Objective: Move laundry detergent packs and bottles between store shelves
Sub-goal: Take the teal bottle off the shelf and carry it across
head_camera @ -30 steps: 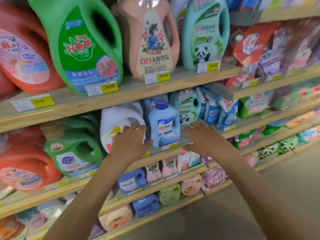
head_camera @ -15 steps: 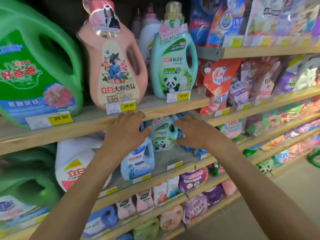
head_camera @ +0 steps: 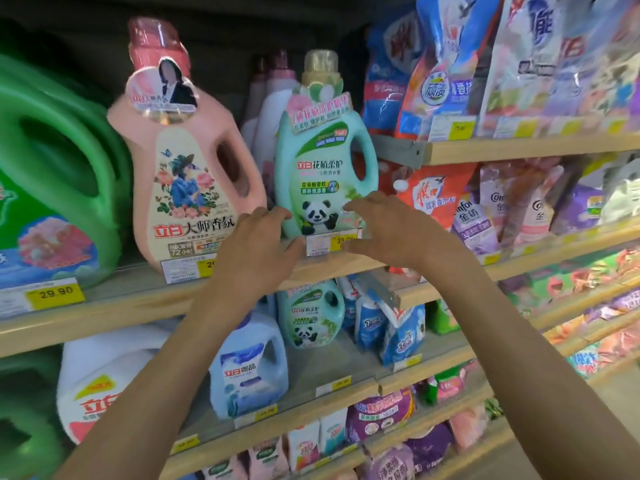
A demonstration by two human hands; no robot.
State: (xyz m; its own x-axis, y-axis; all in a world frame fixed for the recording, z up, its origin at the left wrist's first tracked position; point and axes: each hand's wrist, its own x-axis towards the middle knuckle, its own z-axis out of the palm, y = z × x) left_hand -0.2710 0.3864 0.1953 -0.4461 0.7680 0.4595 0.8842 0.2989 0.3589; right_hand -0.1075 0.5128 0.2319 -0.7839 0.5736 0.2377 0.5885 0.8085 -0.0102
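Reach-in step. Teal panda bottle (head_camera: 322, 174) upright at frame centre, on wooden shelf (head_camera: 104, 306). Left hand (head_camera: 258, 251) and right hand (head_camera: 391, 230) flanking its base, fingers spread, loosely curved, gripping nothing; contact unclear. Next, likely: close on both sides, lift clear of lip.

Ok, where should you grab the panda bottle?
Probably by the loop handle on the right side of the panda bottle, coming from the front-right. It stands upright, the handle's hole is open, and the pink bottle crowds its left. The left hand could steady the base.
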